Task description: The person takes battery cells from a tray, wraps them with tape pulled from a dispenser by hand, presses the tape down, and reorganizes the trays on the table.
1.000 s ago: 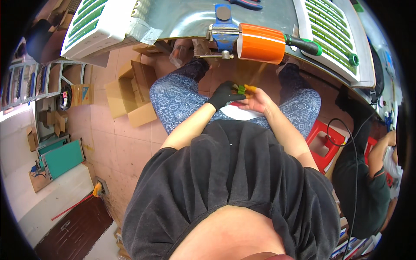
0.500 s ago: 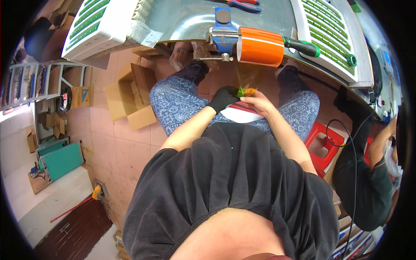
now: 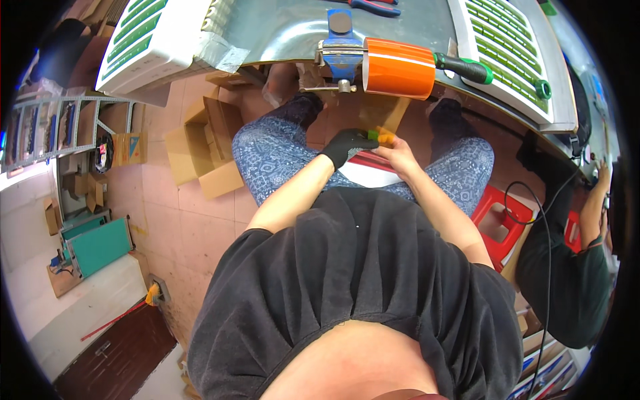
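Over my lap, my left hand [image 3: 347,147], in a black glove, is closed at a small green piece [image 3: 372,135]. My bare right hand [image 3: 399,157] pinches a small orange-yellow piece [image 3: 386,136] right beside it; whether the two colours form one part I cannot tell. Beyond my fingers a translucent amber strip [image 3: 388,113] stretches up toward a large glossy orange roll [image 3: 399,69]. The roll lies sideways at the bench edge, next to a blue vise [image 3: 341,47]. A black-and-green handle [image 3: 463,69] sticks out of its right end.
White racks with green slots [image 3: 510,50] stand on both sides of the metal bench [image 3: 280,33]. Pliers [image 3: 375,7] lie at the back. An open cardboard box [image 3: 205,147] sits on the floor at left. A red stool [image 3: 497,223] and another person [image 3: 567,280] are at right.
The orange-yellow piece has come further into view and moved slightly up, with the green piece. The amber strip shows more plainly. My right fingers have drawn back a little.
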A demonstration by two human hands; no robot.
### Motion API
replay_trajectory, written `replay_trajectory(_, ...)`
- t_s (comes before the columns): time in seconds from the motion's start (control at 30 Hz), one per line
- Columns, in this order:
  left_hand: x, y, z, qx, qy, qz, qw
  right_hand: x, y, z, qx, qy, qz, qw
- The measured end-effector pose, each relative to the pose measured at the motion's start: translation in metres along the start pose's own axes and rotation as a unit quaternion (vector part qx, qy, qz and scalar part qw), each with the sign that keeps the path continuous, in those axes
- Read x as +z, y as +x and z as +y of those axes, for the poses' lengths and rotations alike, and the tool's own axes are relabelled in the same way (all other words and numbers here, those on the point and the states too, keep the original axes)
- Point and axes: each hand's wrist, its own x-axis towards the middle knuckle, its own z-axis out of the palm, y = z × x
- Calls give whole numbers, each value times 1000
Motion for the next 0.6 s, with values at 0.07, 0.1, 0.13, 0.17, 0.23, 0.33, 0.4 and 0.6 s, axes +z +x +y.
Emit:
replay_trajectory(0.07,3,2,-2,9,-72,3,997,0,-3,-1,-29,-68,13,997)
replay_trajectory(0.1,3,4,-5,-2,-154,13,988,1,-5,-3,-93,-102,-1,990)
replay_trajectory(0.13,3,5,-7,-13,-235,23,972,1,-7,-5,-157,-136,-15,978)
replay_trajectory(0.17,5,7,-5,-13,-236,22,971,1,-12,-12,-156,-136,-14,978)
replay_trajectory(0.23,9,7,3,-46,-348,45,935,1,-20,-29,-316,-338,-4,886)
replay_trajectory(0.33,16,0,19,0,-331,56,942,-8,-23,-33,-370,-405,14,836)
replay_trajectory(0.4,14,1,22,19,-304,66,950,-4,-24,-29,-306,-328,15,894)
replay_trajectory(0.6,9,-12,32,24,-63,80,995,10,-26,-37,-13,59,-11,998)
